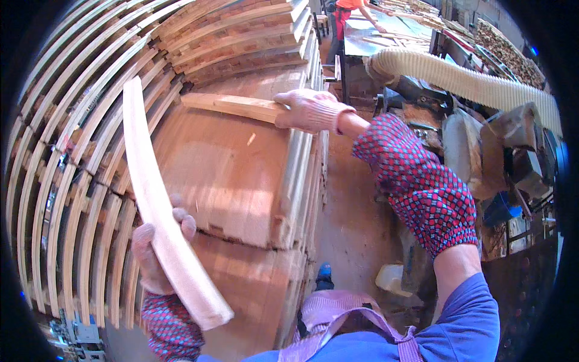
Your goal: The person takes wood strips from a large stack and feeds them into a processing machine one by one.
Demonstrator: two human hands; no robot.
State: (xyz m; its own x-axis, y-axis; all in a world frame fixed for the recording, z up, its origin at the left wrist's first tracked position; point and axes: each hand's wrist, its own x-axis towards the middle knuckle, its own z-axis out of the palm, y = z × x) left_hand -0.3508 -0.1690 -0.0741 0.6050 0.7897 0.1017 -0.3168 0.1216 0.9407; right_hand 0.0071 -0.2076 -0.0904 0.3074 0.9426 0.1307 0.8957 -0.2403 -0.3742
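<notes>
A pale, slightly curved wooden slat [161,208] stands out in front of me, tilted, its near end pointing toward my body. My gloved left hand [158,250] is closed around its lower half. Farther off, a second wooden slat [232,107] lies across the far part of the stacked wood. The gloved fingers of my right hand [307,110] are closed on its right end. Under both hands spreads the flat top of a wood stack [226,157], with a small wood chip [251,139] on it. Patterned sleeve covers wrap both forearms.
Rows of curved slats [78,235] are stacked at the left, and a higher pile [241,39] rises at the back. On the right, a ribbed hose [470,75] runs over dusty machinery [422,114]. A person in orange [347,6] works at a far table [362,43].
</notes>
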